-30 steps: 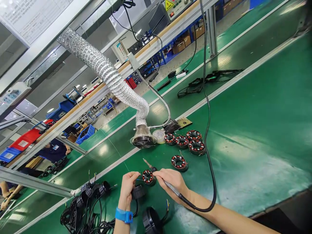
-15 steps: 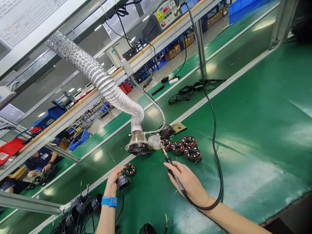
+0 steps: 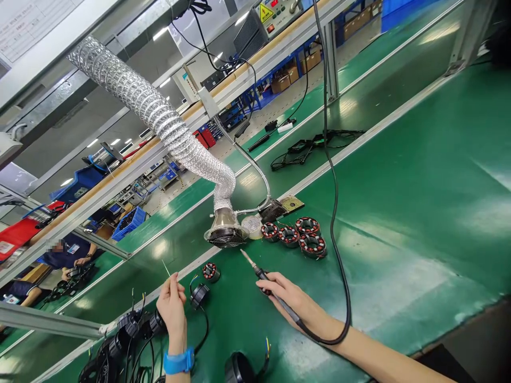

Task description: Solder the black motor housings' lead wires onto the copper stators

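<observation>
My right hand [image 3: 285,298] is closed round a soldering iron [image 3: 259,272], its tip pointing up and left toward the fume hood [image 3: 225,234]; its black cable [image 3: 335,223] loops back over my forearm. My left hand [image 3: 172,304], with a blue wrist strap [image 3: 178,361], pinches a thin strand of solder wire [image 3: 166,267] that sticks upward. Between the hands on the green bench lie a red-and-copper wound stator [image 3: 210,272] and a small black fan housing [image 3: 198,294] with wires.
Three more stators [image 3: 297,234] sit in a cluster right of the fume hood, beside a clear tape roll [image 3: 253,225]. Several black fan housings [image 3: 131,330] with cables pile at the lower left; another [image 3: 237,368] lies near the front edge. Another person [image 3: 66,252] works at the far left.
My left hand let go of the black fan housing and rose, now pinching the solder wire. My right hand drew the iron back toward me and to the left.
</observation>
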Demonstrator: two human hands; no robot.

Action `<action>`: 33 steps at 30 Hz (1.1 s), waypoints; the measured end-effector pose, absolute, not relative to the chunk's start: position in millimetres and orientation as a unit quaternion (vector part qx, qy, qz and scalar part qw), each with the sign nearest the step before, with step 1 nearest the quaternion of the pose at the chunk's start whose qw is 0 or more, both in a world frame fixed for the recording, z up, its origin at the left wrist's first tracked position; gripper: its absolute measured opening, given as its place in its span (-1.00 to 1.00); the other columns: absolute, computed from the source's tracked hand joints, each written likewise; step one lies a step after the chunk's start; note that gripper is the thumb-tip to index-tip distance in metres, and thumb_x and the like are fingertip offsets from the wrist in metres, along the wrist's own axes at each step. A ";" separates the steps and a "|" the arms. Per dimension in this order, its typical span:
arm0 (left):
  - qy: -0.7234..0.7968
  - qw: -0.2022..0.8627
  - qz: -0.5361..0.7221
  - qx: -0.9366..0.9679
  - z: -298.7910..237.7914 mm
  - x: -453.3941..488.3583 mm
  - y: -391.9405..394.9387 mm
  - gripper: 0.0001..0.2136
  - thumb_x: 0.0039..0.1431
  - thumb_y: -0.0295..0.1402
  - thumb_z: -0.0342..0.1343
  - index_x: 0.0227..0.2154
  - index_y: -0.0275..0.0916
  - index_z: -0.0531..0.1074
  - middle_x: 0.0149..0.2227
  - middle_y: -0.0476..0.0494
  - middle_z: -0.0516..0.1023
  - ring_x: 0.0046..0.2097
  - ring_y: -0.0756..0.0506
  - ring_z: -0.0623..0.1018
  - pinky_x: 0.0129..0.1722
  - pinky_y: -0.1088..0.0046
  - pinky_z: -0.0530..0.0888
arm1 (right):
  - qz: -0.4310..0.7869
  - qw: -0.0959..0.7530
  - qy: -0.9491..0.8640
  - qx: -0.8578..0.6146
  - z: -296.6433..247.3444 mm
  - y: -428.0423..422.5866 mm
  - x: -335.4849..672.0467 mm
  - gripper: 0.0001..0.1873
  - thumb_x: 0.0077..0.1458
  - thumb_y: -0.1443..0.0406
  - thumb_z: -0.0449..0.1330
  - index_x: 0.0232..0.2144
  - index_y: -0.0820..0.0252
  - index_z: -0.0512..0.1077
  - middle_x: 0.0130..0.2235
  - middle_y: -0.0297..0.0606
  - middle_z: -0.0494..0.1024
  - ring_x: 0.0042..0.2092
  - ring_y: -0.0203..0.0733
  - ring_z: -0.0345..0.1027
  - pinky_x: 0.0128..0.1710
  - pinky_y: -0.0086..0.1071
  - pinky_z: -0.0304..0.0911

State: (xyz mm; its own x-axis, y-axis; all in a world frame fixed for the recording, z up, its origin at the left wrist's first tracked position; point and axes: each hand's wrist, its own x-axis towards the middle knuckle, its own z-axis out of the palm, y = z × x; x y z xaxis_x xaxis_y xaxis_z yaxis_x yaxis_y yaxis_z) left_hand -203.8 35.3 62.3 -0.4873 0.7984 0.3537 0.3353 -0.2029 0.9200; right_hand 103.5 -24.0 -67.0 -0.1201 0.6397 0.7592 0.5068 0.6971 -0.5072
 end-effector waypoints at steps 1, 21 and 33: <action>0.595 0.222 0.596 0.491 61.7 -199.6 22.9 -0.27 0.03 0.33 0.32 -0.11 -0.33 0.64 -0.60 0.10 0.34 -0.56 0.06 0.21 -0.53 0.50 0.12 | 0.095 0.529 -0.763 -0.359 -62.9 -26.4 100.7 -0.50 0.36 0.50 -0.02 0.22 0.05 0.41 -0.04 -0.19 0.53 -0.15 -0.33 0.54 -0.12 -0.50 0.48; 0.561 0.295 0.257 0.730 14.6 -146.9 8.0 -0.72 0.35 -0.40 0.19 0.03 -0.28 0.68 0.03 -0.27 0.72 -0.04 -0.15 0.64 0.11 0.29 0.54 | 0.197 0.534 -0.714 -0.409 -78.7 -21.7 52.4 -0.48 0.33 0.03 0.24 0.25 0.02 0.39 0.11 -0.09 0.47 0.07 0.00 0.51 0.10 -0.17 0.49; 0.568 0.391 0.249 0.680 18.9 -166.3 14.7 -0.81 0.30 -0.36 0.13 -0.38 -0.31 0.56 -0.38 -0.11 0.58 -0.29 -0.07 0.52 -0.18 0.42 0.43 | 0.238 0.515 -0.724 -0.393 -76.6 -13.9 48.1 -0.51 0.29 0.16 0.27 0.23 -0.01 0.40 0.14 -0.10 0.45 0.07 -0.04 0.54 0.07 -0.18 0.52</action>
State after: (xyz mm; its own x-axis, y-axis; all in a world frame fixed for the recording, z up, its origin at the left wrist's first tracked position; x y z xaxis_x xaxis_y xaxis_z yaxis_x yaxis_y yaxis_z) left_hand -166.3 14.7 18.9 0.2307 0.9674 -0.1048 0.5779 -0.0495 0.8146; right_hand 48.1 -13.9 -76.6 -0.1606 0.8135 0.5590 0.3233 0.5785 -0.7489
